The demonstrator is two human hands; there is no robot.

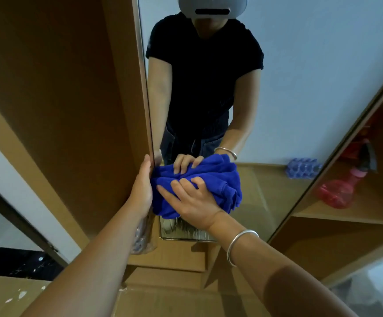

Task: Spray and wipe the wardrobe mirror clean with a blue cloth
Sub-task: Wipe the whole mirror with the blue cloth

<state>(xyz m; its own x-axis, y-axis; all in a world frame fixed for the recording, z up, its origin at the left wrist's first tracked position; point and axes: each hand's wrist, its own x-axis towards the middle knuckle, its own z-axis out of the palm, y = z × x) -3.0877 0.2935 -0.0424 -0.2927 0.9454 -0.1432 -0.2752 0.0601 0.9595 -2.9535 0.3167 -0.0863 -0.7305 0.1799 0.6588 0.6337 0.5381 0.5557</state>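
Spraying seems done, wiping under way: right grip (pixel 192 202) clutches the blue cloth (pixel 218 177) against the mirror (pixel 300 76), left grip (pixel 143 186) clasps its edge; glass above both looks unwiped.

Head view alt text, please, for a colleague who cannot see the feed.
The right hand grips a bunched blue cloth and presses it against the lower left part of the wardrobe mirror, while the left hand holds the mirror's left edge. A red spray bottle stands on a wardrobe shelf to the right, and the person's reflection shows in the glass above.
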